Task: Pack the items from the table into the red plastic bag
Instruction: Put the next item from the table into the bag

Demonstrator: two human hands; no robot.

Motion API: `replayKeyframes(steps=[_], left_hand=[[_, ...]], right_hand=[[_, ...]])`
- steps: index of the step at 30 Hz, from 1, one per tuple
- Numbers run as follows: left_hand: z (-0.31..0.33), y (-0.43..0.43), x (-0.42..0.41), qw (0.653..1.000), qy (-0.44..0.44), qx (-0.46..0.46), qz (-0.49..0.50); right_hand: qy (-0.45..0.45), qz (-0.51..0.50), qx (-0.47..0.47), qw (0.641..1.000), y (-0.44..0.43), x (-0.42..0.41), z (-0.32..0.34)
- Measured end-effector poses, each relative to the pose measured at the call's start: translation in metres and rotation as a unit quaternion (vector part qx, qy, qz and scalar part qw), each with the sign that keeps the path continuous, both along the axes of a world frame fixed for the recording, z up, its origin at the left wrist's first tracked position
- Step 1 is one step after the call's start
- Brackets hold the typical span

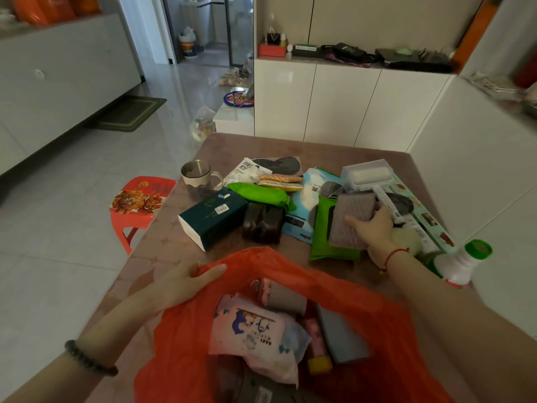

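Note:
The red plastic bag (363,321) lies open at the near edge of the table, with a pink wipes pack (250,330), a grey box and small items inside. My left hand (186,280) grips the bag's left rim. My right hand (374,228) closes on a grey sponge pack (353,216) that rests on a green packet (322,239). Further left lie a dark green tissue box (213,218), a dark brown packet (263,225), a green pouch (258,194) and a steel mug (196,175).
A white lint roller (374,181), blue packets and a long boxed item crowd the table's right side. A white bottle with a green cap (462,263) stands at the right edge. A red stool (139,202) is left of the table; white cabinets stand behind.

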State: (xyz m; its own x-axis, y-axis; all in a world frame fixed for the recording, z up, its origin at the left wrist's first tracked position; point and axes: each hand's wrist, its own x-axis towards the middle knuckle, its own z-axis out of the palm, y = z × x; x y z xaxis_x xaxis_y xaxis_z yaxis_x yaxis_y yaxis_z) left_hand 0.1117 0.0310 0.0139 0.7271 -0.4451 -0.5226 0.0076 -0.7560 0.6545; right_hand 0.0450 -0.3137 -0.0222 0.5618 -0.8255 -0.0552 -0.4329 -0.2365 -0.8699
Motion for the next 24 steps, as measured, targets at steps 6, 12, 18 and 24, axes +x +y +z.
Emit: replayKeyframes(steps=[6,12,18,24], left_hand=[[0.011,0.003,-0.016,0.997,-0.054,-0.055,-0.003],[0.019,0.007,-0.026,0.994,-0.073,-0.08,0.002],[0.022,0.008,-0.031,0.994,-0.076,-0.084,-0.001],[0.021,0.007,-0.028,0.995,-0.061,-0.072,0.015]], right_hand=[[-0.274,0.15,0.044,0.949,0.085,-0.073,0.102],[-0.066,0.419,-0.316,0.849,0.158,-0.16,0.064],[0.187,0.379,-0.33,0.844,0.182,-0.189,0.006],[0.36,0.37,-0.29,0.806,0.181,-0.189,0.01]])
